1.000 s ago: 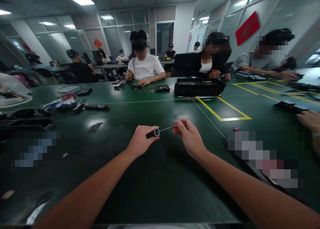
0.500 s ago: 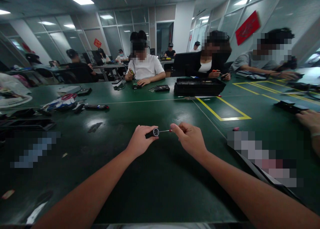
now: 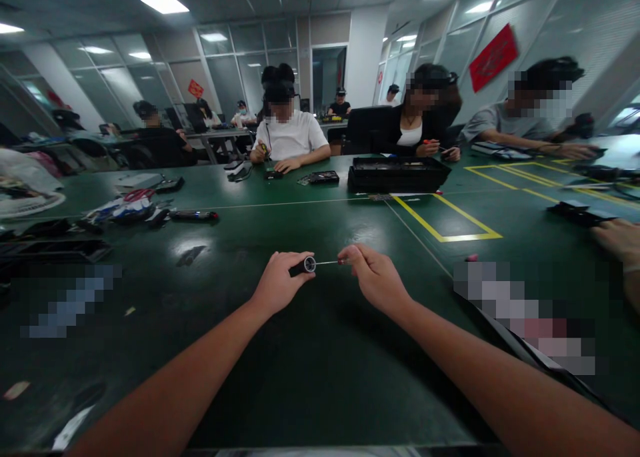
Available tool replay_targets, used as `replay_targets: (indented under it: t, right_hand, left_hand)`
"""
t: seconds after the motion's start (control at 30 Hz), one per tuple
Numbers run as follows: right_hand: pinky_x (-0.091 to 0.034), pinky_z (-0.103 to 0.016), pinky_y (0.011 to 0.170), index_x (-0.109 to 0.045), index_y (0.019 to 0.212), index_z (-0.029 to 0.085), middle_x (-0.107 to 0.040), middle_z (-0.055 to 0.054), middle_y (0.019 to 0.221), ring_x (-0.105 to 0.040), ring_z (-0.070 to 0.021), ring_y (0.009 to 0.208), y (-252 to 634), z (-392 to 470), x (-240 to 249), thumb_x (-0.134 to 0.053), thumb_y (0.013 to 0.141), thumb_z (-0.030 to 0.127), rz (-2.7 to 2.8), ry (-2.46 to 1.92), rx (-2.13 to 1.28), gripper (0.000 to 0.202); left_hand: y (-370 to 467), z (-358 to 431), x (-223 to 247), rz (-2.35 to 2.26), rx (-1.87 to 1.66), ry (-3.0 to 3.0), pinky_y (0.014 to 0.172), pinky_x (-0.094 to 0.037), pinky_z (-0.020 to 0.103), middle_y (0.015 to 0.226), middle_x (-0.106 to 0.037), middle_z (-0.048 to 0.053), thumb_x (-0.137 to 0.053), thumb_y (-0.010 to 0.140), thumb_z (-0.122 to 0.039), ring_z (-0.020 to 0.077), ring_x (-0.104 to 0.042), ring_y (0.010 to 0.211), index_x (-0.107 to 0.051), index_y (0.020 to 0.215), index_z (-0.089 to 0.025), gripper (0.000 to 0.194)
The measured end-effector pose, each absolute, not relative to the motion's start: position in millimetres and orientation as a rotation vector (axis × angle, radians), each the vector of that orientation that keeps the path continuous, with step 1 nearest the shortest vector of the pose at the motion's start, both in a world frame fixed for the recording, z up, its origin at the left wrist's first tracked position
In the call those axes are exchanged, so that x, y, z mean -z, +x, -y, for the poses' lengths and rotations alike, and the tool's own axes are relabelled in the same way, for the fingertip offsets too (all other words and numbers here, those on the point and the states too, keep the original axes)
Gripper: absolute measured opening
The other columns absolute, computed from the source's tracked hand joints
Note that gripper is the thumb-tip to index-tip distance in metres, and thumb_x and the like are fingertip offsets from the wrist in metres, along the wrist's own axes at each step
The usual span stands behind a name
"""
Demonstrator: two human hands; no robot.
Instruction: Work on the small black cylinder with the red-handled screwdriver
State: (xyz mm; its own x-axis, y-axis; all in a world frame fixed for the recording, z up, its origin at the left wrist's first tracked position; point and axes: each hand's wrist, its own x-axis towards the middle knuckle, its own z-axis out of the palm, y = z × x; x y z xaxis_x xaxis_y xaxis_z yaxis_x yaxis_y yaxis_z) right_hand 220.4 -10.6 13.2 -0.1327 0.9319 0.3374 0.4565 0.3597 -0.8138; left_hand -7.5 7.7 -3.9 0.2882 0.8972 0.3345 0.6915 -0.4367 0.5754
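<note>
My left hand (image 3: 279, 284) is closed round a short black cylinder (image 3: 300, 267), pinched between thumb and fingers. The cylinder's hollow end with a pale metal rim (image 3: 310, 264) faces partly toward me; its exact kind I cannot tell. To the right, my right hand (image 3: 376, 274) grips a small screwdriver (image 3: 327, 263) by its reddish handle, which the fingers mostly hide. The thin metal shaft points left and its tip reaches the cylinder's open end. Both hands are just above the green tabletop (image 3: 320, 370).
A long black tray (image 3: 400, 174) stands beyond my hands, near yellow tape (image 3: 470, 236). Tools and gloves (image 3: 133, 207) lie at left beside a dark pen-like tool (image 3: 194, 215). Co-workers sit opposite; another person's hand (image 3: 620, 237) rests at the right edge.
My left hand and the cylinder have shifted very slightly left. My right hand's fingers have changed their curl on the screwdriver handle, and the hand has moved slightly left.
</note>
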Motion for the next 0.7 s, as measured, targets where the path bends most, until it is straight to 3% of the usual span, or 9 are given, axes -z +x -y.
replay_targets:
  t: [0.13,0.23,0.4,0.7]
  right_hand:
    - [-0.047,-0.033,0.068,-0.057,0.115,0.023,-0.065,-0.002,0.085,-0.061,-0.0185,0.075,218.3,9.2,-8.4,-0.049,0.097,0.039,1.588,-1.154,-0.762,0.025]
    - [-0.050,-0.034,0.075,-0.058,0.101,0.021,-0.066,-0.004,0.089,-0.062,-0.0185,0.080,215.8,6.0,-6.3,-0.059,0.091,0.041,1.435,-1.072,-0.894,0.022]
    - [-0.055,-0.036,0.070,-0.058,0.087,0.021,-0.059,-0.002,0.075,-0.058,-0.0164,0.066,217.8,-8.0,1.3,-0.055,0.090,0.049,1.087,-1.073,-1.158,0.028]
    - [-0.055,-0.035,0.073,-0.061,0.091,0.021,-0.065,-0.004,0.083,-0.062,-0.0164,0.074,215.2,-7.1,3.1,-0.062,0.087,0.048,1.107,-1.053,-1.114,0.028]
  left_hand:
    - [-4.6,-6.0,1.5,-1.455,-0.894,2.237,0.102,-0.041,0.048,0.118,-0.071,0.002,-0.074,0.086,-0.027,0.0249,-0.061,0.108,-0.067,0.123,-0.030,0.037]
    - [-4.2,-5.0,-0.8,-1.458,-0.902,2.232,0.105,-0.039,0.050,0.120,-0.071,0.002,-0.073,0.087,-0.026,0.0246,-0.061,0.109,-0.067,0.123,-0.029,0.037]
    - [-8.1,-6.7,-2.3,-1.448,-0.887,2.301,0.119,-0.018,0.061,0.127,-0.067,0.001,-0.071,0.088,-0.028,0.0255,-0.057,0.122,-0.064,0.126,-0.033,0.039]
    - [-8.8,-9.2,1.8,-1.466,-0.836,2.252,0.117,-0.020,0.062,0.125,-0.068,0.004,-0.071,0.088,-0.032,0.0267,-0.057,0.120,-0.065,0.127,-0.032,0.039]
